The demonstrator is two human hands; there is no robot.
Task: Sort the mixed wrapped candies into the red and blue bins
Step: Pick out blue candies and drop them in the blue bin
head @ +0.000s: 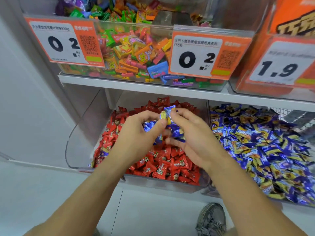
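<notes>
Hands (pixel 136 133) (pixel 189 132) over red bin (pixel 81 143), blue candies (pixel 168 114) between (grip blurred).

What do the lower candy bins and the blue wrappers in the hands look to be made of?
Red-candy bin: apparently clear rigid plastic, glossy; the wall behind shows through its curved side. Blue wrappers, held by the left hand and right hand: likely thin plastic or foil film, shiny, crinkled, with crimped ends.

White shelf (pixel 119 82) across upper frame carries clear plastic bin of multicoloured gum packs (pixel 136 53). Below, lower centre: clear bin of red wrapped candies (pixel 163 166); lower right, just beside it: bin of blue-and-yellow wrapped candies (pixel 265 150).
</notes>
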